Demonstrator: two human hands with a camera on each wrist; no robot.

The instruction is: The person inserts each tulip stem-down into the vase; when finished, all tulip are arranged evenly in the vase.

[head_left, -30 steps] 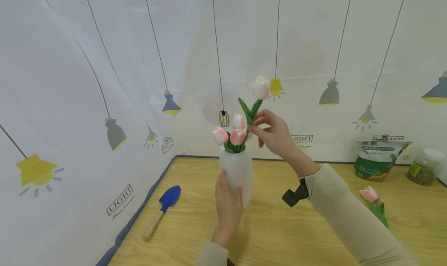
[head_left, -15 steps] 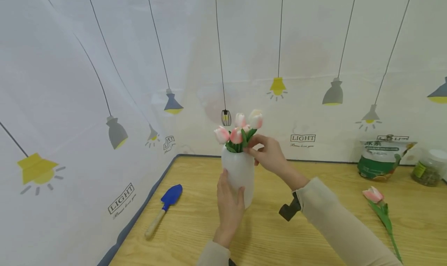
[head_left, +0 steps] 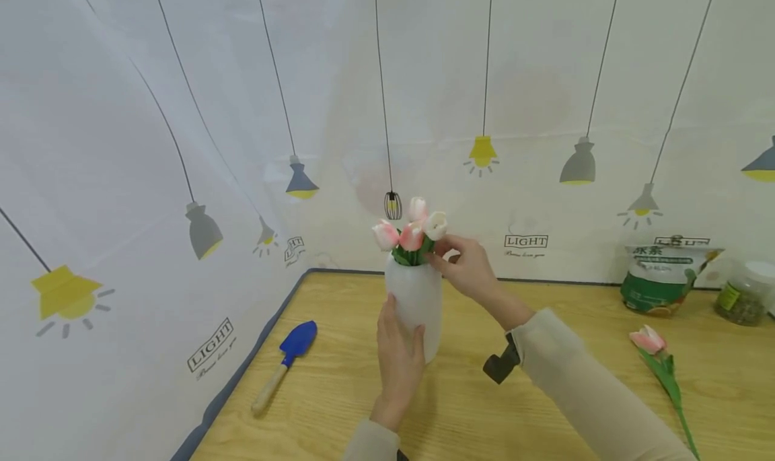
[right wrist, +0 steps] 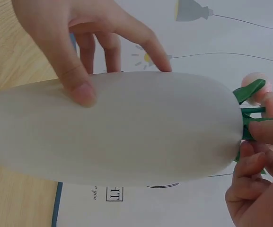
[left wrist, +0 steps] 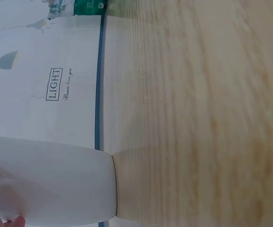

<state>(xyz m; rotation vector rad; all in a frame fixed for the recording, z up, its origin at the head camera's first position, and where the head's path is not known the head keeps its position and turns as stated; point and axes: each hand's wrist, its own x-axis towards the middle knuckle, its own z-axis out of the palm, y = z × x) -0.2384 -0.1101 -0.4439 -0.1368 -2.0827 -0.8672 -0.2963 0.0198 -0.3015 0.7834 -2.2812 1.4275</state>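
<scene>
A white vase (head_left: pixel 414 306) stands upright on the wooden table, holding several pink-and-white tulips (head_left: pixel 386 234). My left hand (head_left: pixel 399 367) grips the vase's lower body from the near side; in the right wrist view its thumb and fingers (right wrist: pixel 83 94) lie along the vase wall. At the vase mouth, my right hand (head_left: pixel 469 269) pinches the green stem of a pale tulip (head_left: pixel 436 225), whose head sits beside the others. The right wrist view shows this hand's thumb and finger on green stems (right wrist: pixel 253 110). The stem ends are hidden inside the vase.
One more tulip (head_left: pixel 650 340) lies on the table at the right. Behind it are a green-and-white pouch (head_left: pixel 656 282) and a lidded jar (head_left: pixel 741 296). A blue trowel (head_left: pixel 297 340) with a wooden handle lies at the left, near the lamp-printed wall covering (head_left: pixel 151 279).
The right hand has lowered the pale tulip from above the vase into its mouth, and the flower's head has turned toward me. The left hand keeps its hold on the vase.
</scene>
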